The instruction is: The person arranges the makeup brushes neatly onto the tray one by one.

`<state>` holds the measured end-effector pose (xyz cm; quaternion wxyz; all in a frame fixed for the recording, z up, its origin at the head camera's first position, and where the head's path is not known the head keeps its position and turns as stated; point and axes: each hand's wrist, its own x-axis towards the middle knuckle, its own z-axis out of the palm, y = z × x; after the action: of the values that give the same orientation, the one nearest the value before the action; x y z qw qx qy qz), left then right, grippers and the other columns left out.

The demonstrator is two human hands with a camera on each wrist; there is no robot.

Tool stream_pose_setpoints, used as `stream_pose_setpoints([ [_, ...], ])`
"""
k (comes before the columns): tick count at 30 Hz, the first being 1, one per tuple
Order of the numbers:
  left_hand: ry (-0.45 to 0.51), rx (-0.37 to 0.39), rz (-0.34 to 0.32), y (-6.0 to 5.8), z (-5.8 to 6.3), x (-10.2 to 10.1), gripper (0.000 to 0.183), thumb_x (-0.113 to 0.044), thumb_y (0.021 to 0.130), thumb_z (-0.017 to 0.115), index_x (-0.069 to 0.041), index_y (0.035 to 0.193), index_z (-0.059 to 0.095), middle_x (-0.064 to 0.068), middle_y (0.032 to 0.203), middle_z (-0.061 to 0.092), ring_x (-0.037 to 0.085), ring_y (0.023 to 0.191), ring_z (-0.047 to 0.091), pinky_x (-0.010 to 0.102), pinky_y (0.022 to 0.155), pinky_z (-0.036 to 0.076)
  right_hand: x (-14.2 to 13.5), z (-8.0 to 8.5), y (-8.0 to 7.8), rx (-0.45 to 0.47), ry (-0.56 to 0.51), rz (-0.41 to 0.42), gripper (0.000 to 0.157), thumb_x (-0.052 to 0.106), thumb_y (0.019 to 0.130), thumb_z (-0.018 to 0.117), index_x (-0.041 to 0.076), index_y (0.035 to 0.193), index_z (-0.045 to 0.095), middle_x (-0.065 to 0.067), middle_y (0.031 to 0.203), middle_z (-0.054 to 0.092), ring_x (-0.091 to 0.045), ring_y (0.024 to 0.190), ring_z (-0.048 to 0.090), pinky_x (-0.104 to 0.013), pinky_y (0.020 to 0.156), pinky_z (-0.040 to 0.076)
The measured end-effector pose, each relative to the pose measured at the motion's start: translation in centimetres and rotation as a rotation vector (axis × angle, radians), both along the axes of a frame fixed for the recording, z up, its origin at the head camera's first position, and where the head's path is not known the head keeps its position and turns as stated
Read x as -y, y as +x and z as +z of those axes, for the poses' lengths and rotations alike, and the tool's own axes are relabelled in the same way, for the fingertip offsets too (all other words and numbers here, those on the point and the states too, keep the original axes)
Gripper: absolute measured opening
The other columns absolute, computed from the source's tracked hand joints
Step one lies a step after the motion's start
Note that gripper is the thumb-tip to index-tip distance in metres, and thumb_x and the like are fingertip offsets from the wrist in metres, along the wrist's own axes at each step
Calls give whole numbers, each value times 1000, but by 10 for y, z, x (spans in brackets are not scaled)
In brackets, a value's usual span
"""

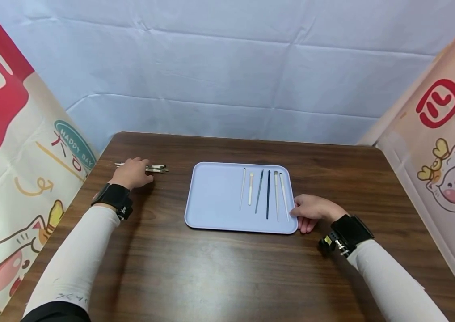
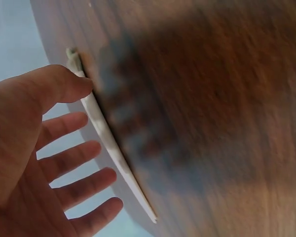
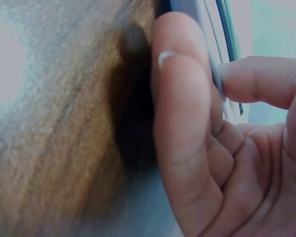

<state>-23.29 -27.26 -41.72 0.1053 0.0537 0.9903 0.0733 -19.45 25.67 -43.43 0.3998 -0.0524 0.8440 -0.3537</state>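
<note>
In the head view, my left hand (image 1: 131, 173) reaches over a small bunch of thin brushes (image 1: 156, 168) lying at the table's left side. Seen from the left wrist, the fingers of my left hand (image 2: 34, 128) are spread and fairly straight beside a pale brush (image 2: 106, 136). The thumb lies over or against that brush; contact is unclear. My right hand (image 1: 312, 210) grips the lower right edge of a pale lavender tray (image 1: 215, 197). From the right wrist, my right hand (image 3: 187, 123) has its thumb above the tray's rim and curled fingers underneath.
Several slim brushes, among them a black brush (image 1: 268, 194), lie side by side on the tray's right half. Beneath everything is a dark wooden table (image 1: 227, 273). A pale cloth (image 1: 227, 67) hangs behind it, and printed cloths hang at both sides.
</note>
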Motion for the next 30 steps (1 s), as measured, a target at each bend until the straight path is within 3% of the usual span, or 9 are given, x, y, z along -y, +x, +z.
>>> stream_pose_setpoints([
  [11, 19, -12, -19, 1, -3, 8, 45, -17, 96, 64, -1, 137, 57, 30, 138, 51, 52, 129, 44, 67, 94, 44, 0, -1, -1, -2, 2, -5, 8, 6, 99, 51, -1, 97, 53, -9, 66, 67, -13, 50, 66, -28, 49, 56],
  [17, 16, -71, -49, 0, -7, 12, 33, -2, 96, 58, -1, 128, 61, 28, 132, 55, 49, 122, 49, 63, 88, 48, 0, -1, 0, -5, 6, -2, 7, 6, 99, 51, -1, 98, 54, -10, 67, 66, -13, 51, 65, -27, 49, 55],
  [23, -15, -140, -77, -2, -11, 13, 22, 5, 97, 51, 0, 115, 64, 24, 114, 61, 44, 108, 55, 59, 83, 50, -1, -2, 0, -8, 5, -1, 7, 6, 99, 51, -1, 99, 54, -10, 67, 66, -14, 51, 66, -27, 49, 55],
  [30, -56, -91, -150, -8, -9, 15, 18, 0, 96, 60, 2, 113, 66, 23, 111, 63, 43, 107, 56, 56, 89, 50, 0, -1, 1, -8, -2, -1, 8, 7, 99, 51, -1, 99, 54, -10, 67, 66, -14, 51, 65, -27, 49, 55],
])
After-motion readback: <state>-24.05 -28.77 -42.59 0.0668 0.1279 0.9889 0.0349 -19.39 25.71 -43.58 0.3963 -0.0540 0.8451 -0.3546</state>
